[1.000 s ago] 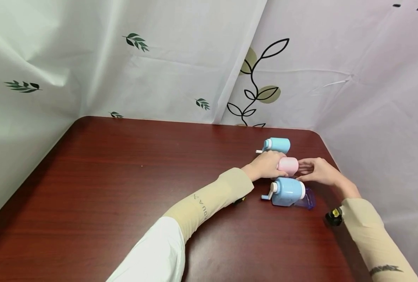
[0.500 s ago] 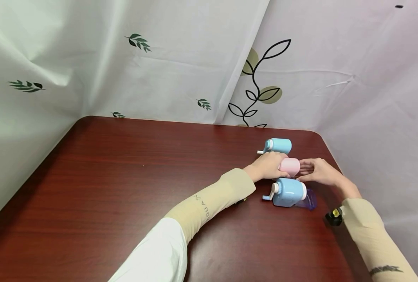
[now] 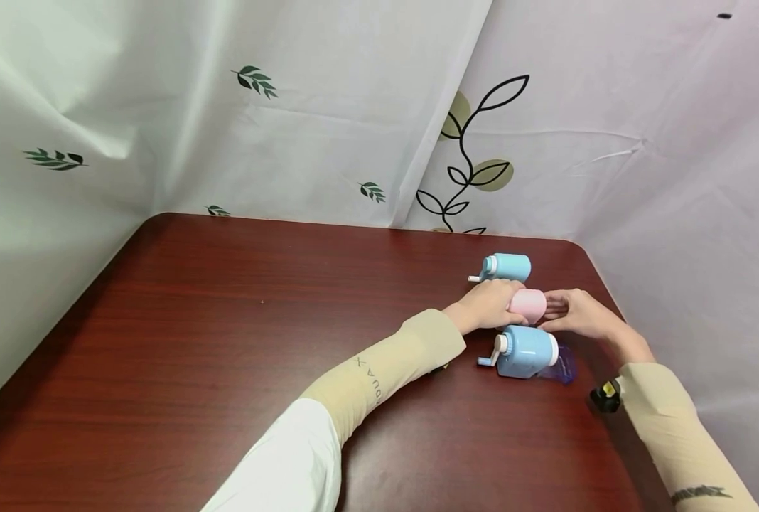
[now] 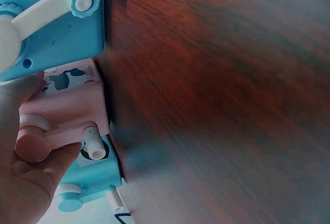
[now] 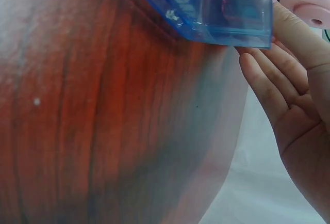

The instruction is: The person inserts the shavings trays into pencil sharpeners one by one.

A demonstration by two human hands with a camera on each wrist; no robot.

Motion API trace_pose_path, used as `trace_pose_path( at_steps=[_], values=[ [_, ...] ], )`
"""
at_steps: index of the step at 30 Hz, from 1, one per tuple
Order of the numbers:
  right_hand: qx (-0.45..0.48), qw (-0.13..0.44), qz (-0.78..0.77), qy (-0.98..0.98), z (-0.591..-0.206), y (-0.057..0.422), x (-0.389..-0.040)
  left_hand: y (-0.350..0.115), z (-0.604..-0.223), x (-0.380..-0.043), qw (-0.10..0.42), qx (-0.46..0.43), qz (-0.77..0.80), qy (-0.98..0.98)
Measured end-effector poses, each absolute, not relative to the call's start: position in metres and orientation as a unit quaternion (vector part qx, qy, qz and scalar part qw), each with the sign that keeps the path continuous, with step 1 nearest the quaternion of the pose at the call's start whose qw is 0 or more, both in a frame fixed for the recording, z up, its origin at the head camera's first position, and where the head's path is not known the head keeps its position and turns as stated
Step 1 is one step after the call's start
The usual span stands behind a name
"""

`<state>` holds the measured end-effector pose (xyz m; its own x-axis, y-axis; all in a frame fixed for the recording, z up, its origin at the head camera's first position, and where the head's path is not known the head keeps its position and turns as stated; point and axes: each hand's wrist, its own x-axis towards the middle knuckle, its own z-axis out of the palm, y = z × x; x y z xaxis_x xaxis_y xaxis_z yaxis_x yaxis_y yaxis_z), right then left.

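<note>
Three hand-crank pencil sharpeners lie in a row at the right of the table. My left hand (image 3: 496, 302) grips the middle, pink pencil sharpener (image 3: 528, 304) around its crank end; in the left wrist view its crank (image 4: 93, 144) shows between thumb and fingers. Nearer me is a blue pencil sharpener (image 3: 524, 351), with a see-through blue drawer (image 3: 563, 365) sticking out at its right end. Farther off lies a light-blue pencil sharpener (image 3: 511, 267). My right hand (image 3: 583, 313) is at the pink one's right end, fingers extended beside it; the see-through drawer (image 5: 227, 12) partly covers its thumb tip.
The dark red wooden table (image 3: 194, 341) spreads to the left and front. A pale curtain (image 3: 315, 107) with leaf prints hangs behind it and along its right side, close to my right arm. The blue sharpener's crank (image 3: 490, 360) points left.
Everything shifts slightly right and down in the head view together with the background. Both hands keep their places at the pink pencil sharpener.
</note>
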<state>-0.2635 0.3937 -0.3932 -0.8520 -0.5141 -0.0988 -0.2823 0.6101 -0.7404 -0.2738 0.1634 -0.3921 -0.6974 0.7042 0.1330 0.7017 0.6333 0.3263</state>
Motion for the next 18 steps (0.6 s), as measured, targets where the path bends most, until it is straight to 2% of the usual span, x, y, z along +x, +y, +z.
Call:
trace_pose_path(
  at_steps=[18],
  values=[
    [-0.234,0.145,-0.371,0.887,-0.3917,0.3854,-0.2618,0.1635,-0.3953,-0.2724,0.000,0.386,0.188,0.903]
  ],
)
